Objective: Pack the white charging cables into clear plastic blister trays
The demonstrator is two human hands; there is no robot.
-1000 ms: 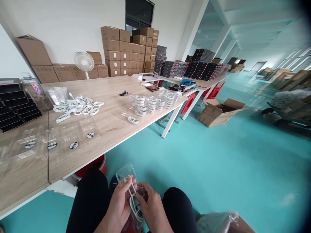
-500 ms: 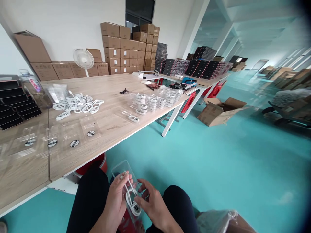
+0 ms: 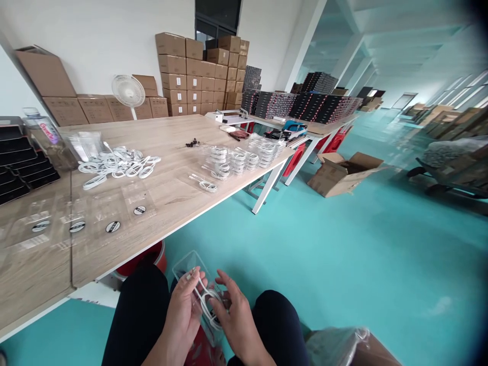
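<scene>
Over my lap, my left hand (image 3: 183, 315) grips a clear plastic bag (image 3: 189, 265) and the end of a coiled white cable (image 3: 208, 302). My right hand (image 3: 234, 317) pinches the cable's coil, which lies partly inside the bag, between both hands. On the wooden table (image 3: 168, 183) to my left lie a heap of loose white cables (image 3: 118, 165), a single bagged cable (image 3: 202, 183) near the edge, rows of bagged cables (image 3: 240, 157) and flat empty clear bags (image 3: 76, 213).
Black trays (image 3: 19, 162) and a water bottle (image 3: 46, 137) stand at the table's left. A fan (image 3: 127, 91) and stacked cardboard boxes (image 3: 198, 76) line the wall. An open carton (image 3: 343, 173) sits on the teal floor; a bagged box (image 3: 343, 348) is by my right knee.
The coil has slid further up into the bag as both hands worked it. My view has shifted slightly to the right.
</scene>
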